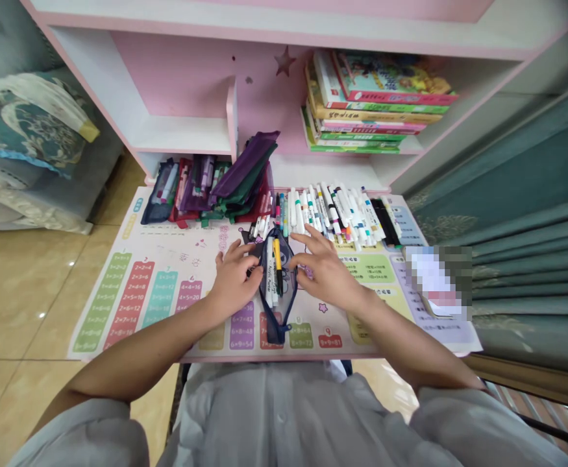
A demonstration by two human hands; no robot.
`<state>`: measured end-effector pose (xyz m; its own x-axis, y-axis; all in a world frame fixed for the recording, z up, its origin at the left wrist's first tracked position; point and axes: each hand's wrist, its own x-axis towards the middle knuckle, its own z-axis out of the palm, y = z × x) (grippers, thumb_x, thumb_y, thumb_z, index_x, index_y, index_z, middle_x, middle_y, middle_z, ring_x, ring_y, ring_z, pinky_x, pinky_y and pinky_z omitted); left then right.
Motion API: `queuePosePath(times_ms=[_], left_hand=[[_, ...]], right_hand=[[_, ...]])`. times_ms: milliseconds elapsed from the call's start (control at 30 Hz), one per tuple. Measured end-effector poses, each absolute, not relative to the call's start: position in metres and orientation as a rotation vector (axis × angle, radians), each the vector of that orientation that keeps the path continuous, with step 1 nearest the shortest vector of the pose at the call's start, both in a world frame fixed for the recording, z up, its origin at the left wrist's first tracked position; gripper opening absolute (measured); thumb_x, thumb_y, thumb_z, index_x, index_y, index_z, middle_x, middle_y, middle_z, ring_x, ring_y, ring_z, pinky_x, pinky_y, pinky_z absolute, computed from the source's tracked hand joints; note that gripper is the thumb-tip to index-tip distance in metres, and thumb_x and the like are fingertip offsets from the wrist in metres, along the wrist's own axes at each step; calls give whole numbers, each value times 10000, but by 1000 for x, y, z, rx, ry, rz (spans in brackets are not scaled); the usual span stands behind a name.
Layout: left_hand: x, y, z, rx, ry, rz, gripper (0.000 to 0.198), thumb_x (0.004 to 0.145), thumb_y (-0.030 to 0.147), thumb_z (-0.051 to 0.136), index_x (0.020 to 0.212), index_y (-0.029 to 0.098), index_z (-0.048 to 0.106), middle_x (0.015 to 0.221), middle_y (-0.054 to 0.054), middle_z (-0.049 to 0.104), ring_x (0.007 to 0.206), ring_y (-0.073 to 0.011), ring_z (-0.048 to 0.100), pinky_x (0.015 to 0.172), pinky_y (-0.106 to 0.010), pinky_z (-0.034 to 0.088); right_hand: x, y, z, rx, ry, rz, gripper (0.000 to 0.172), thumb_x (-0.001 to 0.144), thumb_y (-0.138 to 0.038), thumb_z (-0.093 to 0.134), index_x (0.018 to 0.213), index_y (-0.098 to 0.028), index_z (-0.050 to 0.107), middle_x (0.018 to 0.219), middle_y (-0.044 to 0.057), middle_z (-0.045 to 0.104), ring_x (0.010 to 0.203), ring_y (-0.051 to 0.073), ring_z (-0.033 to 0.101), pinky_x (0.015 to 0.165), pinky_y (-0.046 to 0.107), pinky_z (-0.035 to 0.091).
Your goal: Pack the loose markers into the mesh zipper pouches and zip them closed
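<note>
A dark navy mesh pencil case (288, 311) lies unzipped on the desk in front of me, its mouth spread wide. Inside it are white acrylic markers (271, 272) and a yellow-and-black pen (278, 263). My left hand (235, 279) pinches the case's left edge between thumb and fingers. On the opposite side, my right hand (325, 269) grips the right edge with thumb and forefinger, its other fingers reaching toward the loose markers. A broad row of mostly white markers (332, 211) lies just beyond the case.
Filled purple, green, red and blue mesh pouches (215, 188) are heaped at the back left. Black pens (385, 220) end the marker row. A pixelated phone-like object (434, 282) lies at right. Stacked books (371, 110) stand on the pink-and-white shelf (181, 133). A times-table mat (132, 292) covers the desk.
</note>
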<state>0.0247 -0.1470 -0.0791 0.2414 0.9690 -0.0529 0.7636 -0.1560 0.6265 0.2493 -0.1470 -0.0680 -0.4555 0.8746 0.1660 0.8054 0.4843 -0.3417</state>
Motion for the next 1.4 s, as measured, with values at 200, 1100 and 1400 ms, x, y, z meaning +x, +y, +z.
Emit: queuePosePath(times_ms=[200,1100,1400], left_hand=[[21,-143,-76,2063,1554,425,201,923,209,513,908,222,714,1442,-109,613,1494,-372,368,1138,-738,278],[-32,-110,-40,2229,1533,202,363,585,405,924,883,271,769,1414,-94,643,1443,-429,430,1202,-718,169],[-31,-109,-43,2252,1619,206,71,820,271,754,877,262,794,1349,-95,694,1436,-391,460,1161,-743,230]], right_hand=[[268,-118,-74,-1094,-2653,173,364,829,-62,550,1123,-220,696,1611,159,397,1590,387,92,1169,722,275],[253,-117,-73,-1163,-2579,151,206,943,-282,617,804,-241,763,839,23,730,1142,261,628,1235,645,139],[250,-120,-67,-1212,-2586,158,126,897,-263,696,788,-235,752,811,24,710,1084,270,633,1192,670,221]])
